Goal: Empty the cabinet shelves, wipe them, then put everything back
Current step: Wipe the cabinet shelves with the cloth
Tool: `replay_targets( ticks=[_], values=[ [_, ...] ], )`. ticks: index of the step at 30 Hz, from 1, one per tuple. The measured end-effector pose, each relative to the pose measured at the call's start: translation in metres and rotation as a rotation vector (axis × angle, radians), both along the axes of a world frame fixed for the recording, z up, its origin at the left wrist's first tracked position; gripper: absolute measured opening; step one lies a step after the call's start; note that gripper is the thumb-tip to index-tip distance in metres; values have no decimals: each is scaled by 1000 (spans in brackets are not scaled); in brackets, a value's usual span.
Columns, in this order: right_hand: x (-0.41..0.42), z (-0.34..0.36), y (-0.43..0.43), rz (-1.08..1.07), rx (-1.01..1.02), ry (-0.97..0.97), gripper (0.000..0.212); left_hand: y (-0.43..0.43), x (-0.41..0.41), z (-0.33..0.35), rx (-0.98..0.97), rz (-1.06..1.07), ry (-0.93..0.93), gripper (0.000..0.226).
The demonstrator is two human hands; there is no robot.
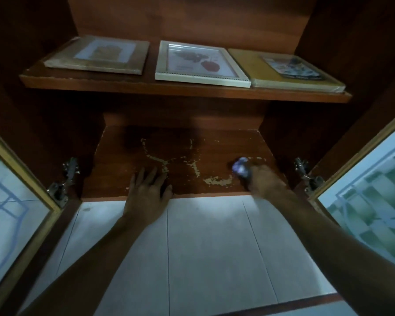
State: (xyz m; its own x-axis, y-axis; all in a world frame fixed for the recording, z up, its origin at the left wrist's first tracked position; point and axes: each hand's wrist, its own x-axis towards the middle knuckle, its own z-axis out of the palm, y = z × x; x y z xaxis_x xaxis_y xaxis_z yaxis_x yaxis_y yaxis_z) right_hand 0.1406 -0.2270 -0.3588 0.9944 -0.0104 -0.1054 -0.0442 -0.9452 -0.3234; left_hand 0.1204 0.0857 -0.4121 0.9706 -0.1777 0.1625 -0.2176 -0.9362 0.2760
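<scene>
Looking down into an open wooden cabinet. Flat on the near edge of the bare, scuffed lower shelf (180, 151), fingers spread: left hand (147, 190). At the shelf's near right, blurred: right hand (263, 179) bunched round a purple cloth (241, 167). Probably wiping leftward next, along the shelf's left-to-right length. Farther back, on the upper shelf (146, 84): three flat frames (201, 62).

A home, by the look: a worn wooden cabinet (192, 160) with patterned glass doors (369, 185) over pale floor tiles (203, 247).
</scene>
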Motion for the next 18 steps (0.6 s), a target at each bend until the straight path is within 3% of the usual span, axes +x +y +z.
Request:
replay_targets(
  ticks=[3,10,14,18],
  values=[
    [4,6,-15,-156,-27,-64,48,-14,-7,0,3,-17,-3,73],
    [-29,24,34,217,318,121,27,-39,-5,8,-14,-55,-59,61],
    [-33,49,29,165,499,28,25,-53,-6,14,-48,-65,-70,61],
    [-46,74,22,81,675,75,25,-60,-8,14,-72,-75,-71,64]
  ],
)
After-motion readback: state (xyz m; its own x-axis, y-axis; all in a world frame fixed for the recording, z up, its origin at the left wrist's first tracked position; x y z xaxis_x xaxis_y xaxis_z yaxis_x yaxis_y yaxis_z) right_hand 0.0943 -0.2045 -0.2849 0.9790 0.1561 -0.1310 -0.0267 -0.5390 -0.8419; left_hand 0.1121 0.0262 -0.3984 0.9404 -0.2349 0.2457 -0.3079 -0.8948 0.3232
